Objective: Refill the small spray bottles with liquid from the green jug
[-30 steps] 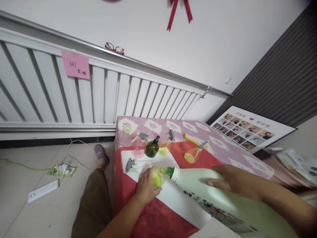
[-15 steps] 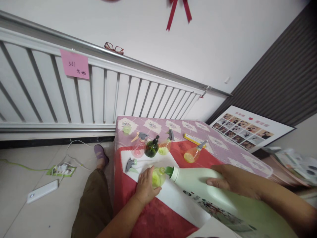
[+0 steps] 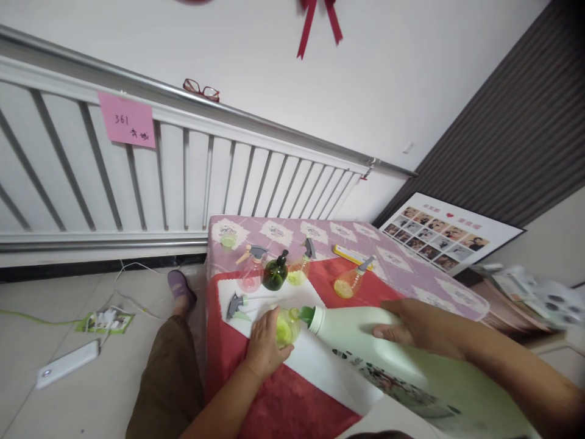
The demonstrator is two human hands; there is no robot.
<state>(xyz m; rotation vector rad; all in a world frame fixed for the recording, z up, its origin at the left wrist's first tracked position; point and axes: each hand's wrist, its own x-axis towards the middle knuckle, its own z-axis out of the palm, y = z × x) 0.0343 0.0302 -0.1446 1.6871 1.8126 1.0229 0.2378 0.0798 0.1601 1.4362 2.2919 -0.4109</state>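
My left hand (image 3: 265, 344) is closed around a small yellow-green clear bottle (image 3: 287, 328) with no spray head on it. My right hand (image 3: 418, 326) grips a large pale green jug (image 3: 354, 332), tilted with its green spout (image 3: 307, 314) at the small bottle's mouth. Liquid flow cannot be made out. Beside my left hand lies a loose grey trigger spray head (image 3: 237, 306) with a tube. Behind stand a pink spray bottle (image 3: 250, 277), a dark green pump bottle (image 3: 275, 274) and a yellow spray bottle (image 3: 298, 271). An orange-yellow spray bottle (image 3: 350, 283) stands to the right.
The table has a purple patterned cloth (image 3: 393, 256) with a red and white cloth (image 3: 320, 390) over it. At the back are a small green cup (image 3: 228, 239) and a yellow box (image 3: 351, 256). A white radiator (image 3: 256, 177) runs behind. A power strip (image 3: 105, 320) lies on the floor.
The whole view has shifted slightly left. Both hands keep their hold, and the jug's spout stays at the small bottle's mouth.
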